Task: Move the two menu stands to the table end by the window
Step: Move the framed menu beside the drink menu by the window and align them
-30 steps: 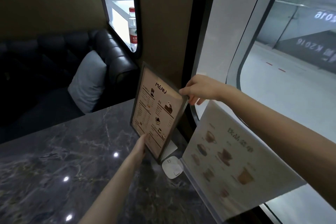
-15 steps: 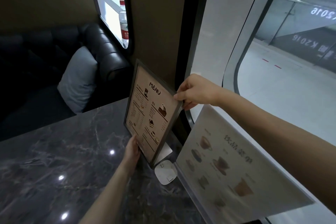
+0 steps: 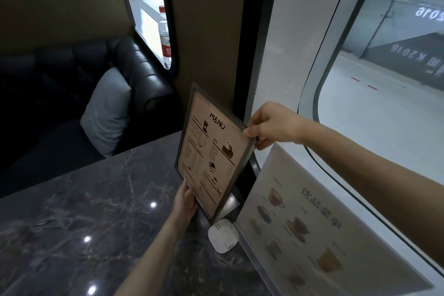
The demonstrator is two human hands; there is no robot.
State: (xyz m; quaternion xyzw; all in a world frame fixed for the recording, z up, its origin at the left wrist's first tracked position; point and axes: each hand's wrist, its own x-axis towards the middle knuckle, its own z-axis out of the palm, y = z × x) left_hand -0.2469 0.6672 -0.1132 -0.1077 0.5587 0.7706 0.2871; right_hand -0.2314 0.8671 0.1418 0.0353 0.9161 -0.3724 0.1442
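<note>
1. Hidden or unclear: the base of the dark-framed menu stand (image 3: 211, 151) is covered by its own panel and by the left hand (image 3: 185, 204), so whether it touches the marble table (image 3: 84, 223) cannot be told. The pale menu stand (image 3: 312, 228) at 4 o'clock is blurred; its print is unreadable and its lower right corner is cut off by the frame edge. The water bottle (image 3: 165, 38) at 11 o'clock is partly behind the window pillar.

2. Count: two menu stands, two hands, one small white square device (image 3: 222, 235) on the table between the two stands, one bottle, one grey cushion (image 3: 108, 110) on the black sofa (image 3: 134, 72).

3. Left hand: the forearm rises from 6 o'clock, the palm faces the stand, and the fingers (image 3: 189, 194) are closed around the lower left edge of the dark frame.

4. Right hand (image 3: 271, 125): the arm comes in from 3 o'clock, passing above the pale stand. Thumb on the front and fingers behind pinch the top right corner of the dark frame.

5. Place: the dark-framed stand is near the centre, tilted with its top leaning toward 11 o'clock, at the table end just beside the window wall (image 3: 288, 55). The pale stand stands at that same end, along the table edge, just beside the white device.
</note>
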